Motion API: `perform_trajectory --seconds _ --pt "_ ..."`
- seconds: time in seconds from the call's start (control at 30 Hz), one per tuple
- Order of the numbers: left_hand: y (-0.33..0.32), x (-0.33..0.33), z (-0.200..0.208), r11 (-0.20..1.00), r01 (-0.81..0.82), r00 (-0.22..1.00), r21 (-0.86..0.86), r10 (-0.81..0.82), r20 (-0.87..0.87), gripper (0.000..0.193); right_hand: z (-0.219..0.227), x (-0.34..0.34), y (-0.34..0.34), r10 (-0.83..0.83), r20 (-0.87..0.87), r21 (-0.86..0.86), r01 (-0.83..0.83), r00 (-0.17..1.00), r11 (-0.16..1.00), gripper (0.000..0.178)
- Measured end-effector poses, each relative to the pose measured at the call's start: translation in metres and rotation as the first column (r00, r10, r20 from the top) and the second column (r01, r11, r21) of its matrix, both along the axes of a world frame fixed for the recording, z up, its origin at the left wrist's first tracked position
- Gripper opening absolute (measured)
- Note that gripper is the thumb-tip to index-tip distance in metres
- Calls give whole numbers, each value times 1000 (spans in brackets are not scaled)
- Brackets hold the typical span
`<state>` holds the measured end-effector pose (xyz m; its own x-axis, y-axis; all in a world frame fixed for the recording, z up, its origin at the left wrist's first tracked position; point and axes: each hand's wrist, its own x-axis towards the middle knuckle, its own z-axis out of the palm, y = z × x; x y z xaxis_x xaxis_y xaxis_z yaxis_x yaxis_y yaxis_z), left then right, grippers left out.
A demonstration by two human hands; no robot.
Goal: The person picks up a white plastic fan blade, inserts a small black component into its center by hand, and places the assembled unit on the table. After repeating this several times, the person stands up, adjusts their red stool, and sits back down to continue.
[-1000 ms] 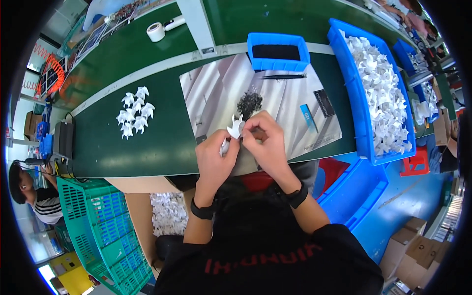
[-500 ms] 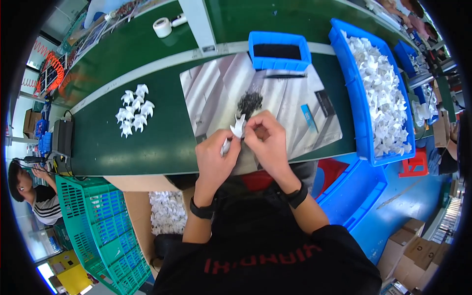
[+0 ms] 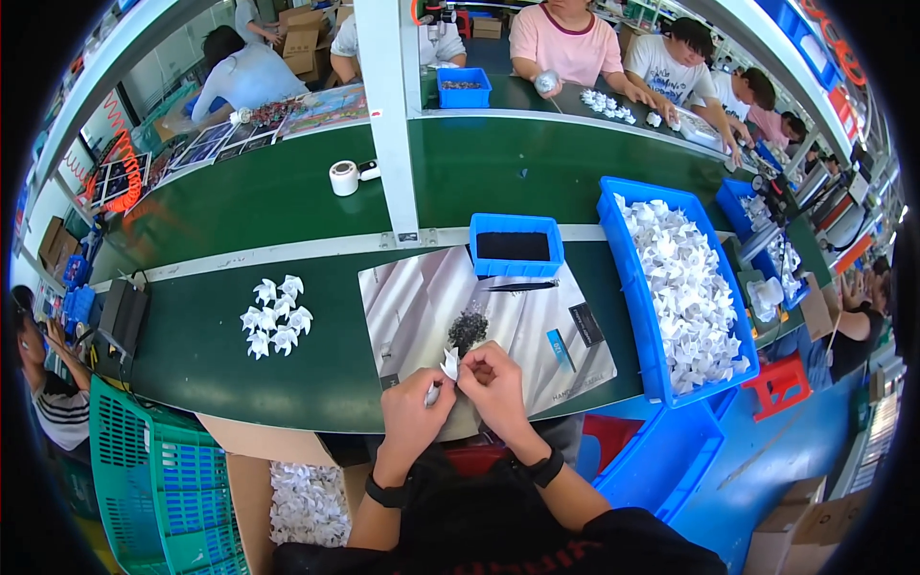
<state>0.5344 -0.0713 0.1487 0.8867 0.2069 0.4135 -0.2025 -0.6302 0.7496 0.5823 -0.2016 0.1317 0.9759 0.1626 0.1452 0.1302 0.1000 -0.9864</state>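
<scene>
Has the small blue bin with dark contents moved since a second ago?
No. Judged against the fixed white post, the small blue bin still sits right of its foot, at the mat's far edge; the whole view has shifted.

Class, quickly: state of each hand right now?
Left hand: closed, holding a white piece.
Right hand: pinched closed at that piece; its hold can't be told.

Held piece (image 3: 449,363) above sheet (image 3: 412,311) on tabletop (image 3: 196,350); small bin (image 3: 517,269) at sheet's far edge; loose pieces (image 3: 285,336) left, filled bin (image 3: 630,292) right.
</scene>
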Motion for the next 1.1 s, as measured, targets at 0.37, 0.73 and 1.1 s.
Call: perform_trajectory --seconds 0.37,0.73,1.1 --pt "0 2 2 1000 2 1000 13 -2 -23 10 -3 3 -4 22 -18 14 -22 1000 1000 6" --pt "0 0 -1 997 23 1000 71 -23 10 8 5 -3 -11 14 37 -73 -11 999 997 6" --pt "1 0 1 993 59 998 102 -58 -20 9 12 -6 -14 3 93 -143 10 996 990 7"
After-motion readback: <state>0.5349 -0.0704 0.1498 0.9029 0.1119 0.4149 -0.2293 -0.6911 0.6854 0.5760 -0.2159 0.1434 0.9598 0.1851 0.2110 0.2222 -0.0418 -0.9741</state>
